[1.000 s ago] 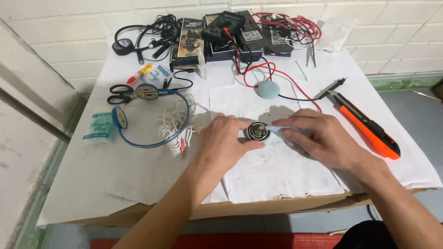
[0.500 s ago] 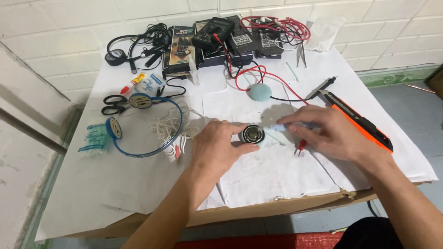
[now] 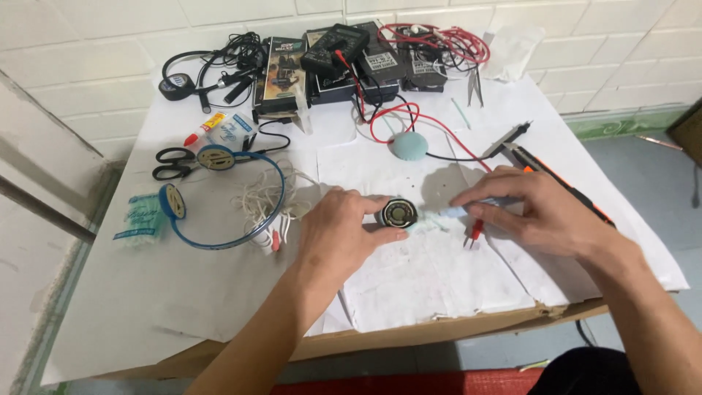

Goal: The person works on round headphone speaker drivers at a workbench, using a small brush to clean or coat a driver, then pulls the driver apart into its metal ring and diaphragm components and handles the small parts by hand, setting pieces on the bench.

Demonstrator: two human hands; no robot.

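Left hand (image 3: 336,238): fingers closed round small round speaker (image 3: 398,214), open side up. Right hand (image 3: 545,212): pinching pale-blue tool (image 3: 468,210) beside it. Headband (image 3: 227,212) lies apart on surface (image 3: 146,307); speaker not refitted.

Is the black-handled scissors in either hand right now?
No, the scissors lie on the table's left side, apart from both hands; the left hand holds a small round speaker part instead.
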